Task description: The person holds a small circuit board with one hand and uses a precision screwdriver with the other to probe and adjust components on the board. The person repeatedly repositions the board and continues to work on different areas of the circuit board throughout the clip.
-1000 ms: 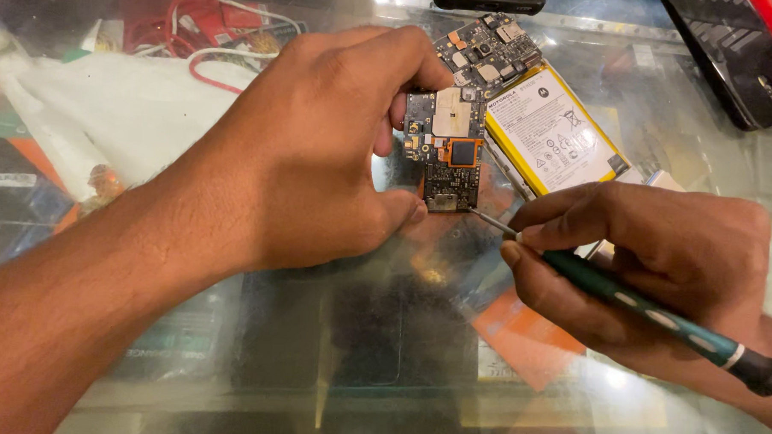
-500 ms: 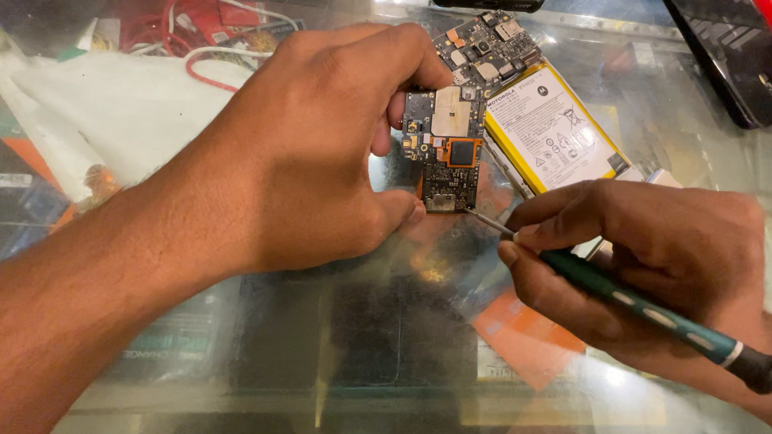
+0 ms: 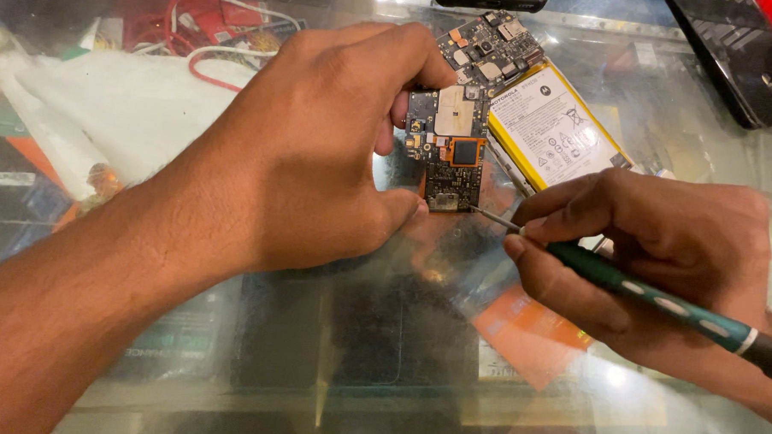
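While our left hand (image 3: 320, 155) pinches the small circuit board (image 3: 450, 151) between thumb and fingertips, holding it tilted just above the glass table (image 3: 381, 362), our right hand (image 3: 650, 243) is closed around a slim green-handled screwdriver (image 3: 657, 295), gripped like a pen with its thin metal tip just beside the board's lower edge. We judge the step in hand to be fine work at that lower corner of the board, probing or loosening a tiny fastener or connector; whether the tip actually touches the board we cannot tell. What comes next, as we read it, calls for a steady board and a light, exact touch of the tip, since the parts there are very small and closely packed. The board is dark and rectangular, studded with silvery metal shields and one dark square chip framed in orange. Just beside it on the right lies a flat battery (image 3: 553, 129) with a yellow rim and a pale printed label, and a second circuit board (image 3: 490, 45) rests at its upper end. Farther out, a crumpled white cloth (image 3: 124, 114) and a tangle of red and white cables (image 3: 213, 23) lie to the left, and a dark device (image 3: 734, 58) sits at the upper right. The table top is glossy and reflective, with coloured cartons showing dimly beneath it.
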